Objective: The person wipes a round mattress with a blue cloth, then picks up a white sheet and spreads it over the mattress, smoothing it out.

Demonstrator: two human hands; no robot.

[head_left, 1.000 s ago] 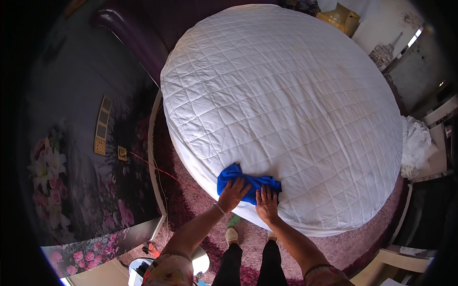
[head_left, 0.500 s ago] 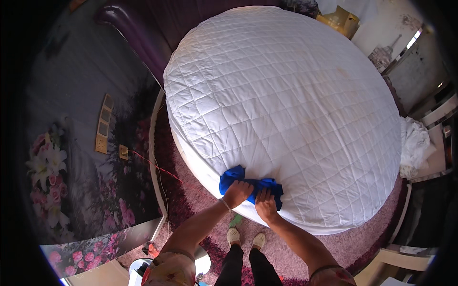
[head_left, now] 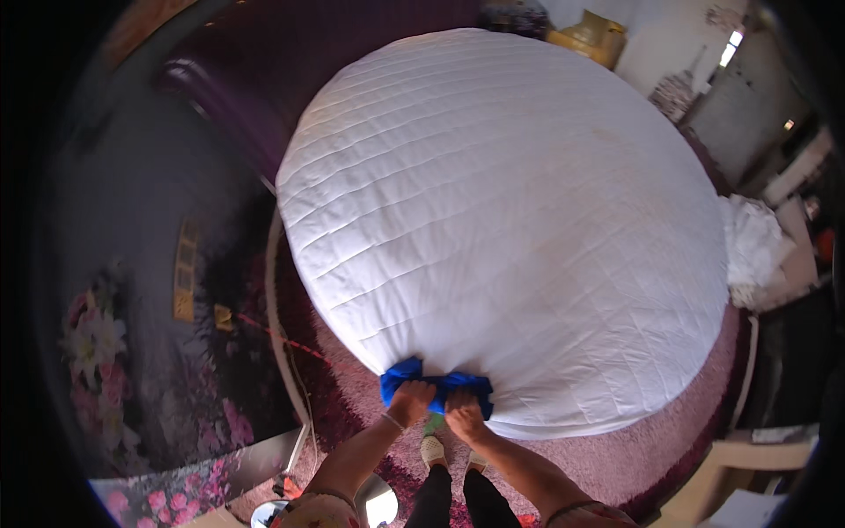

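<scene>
- The blue cloth [head_left: 453,381] has come toward the person, from on top of the bed to its near edge.
- The left hand [head_left: 411,403] and right hand [head_left: 464,414], laid flat with fingers spread a second ago, are now curled tightly into the cloth.
- The white cover [head_left: 519,229] has fresh creases fanning out from the cloth.
- The right shoe [head_left: 476,460], fully visible half a second ago, is now partly hidden.
</scene>
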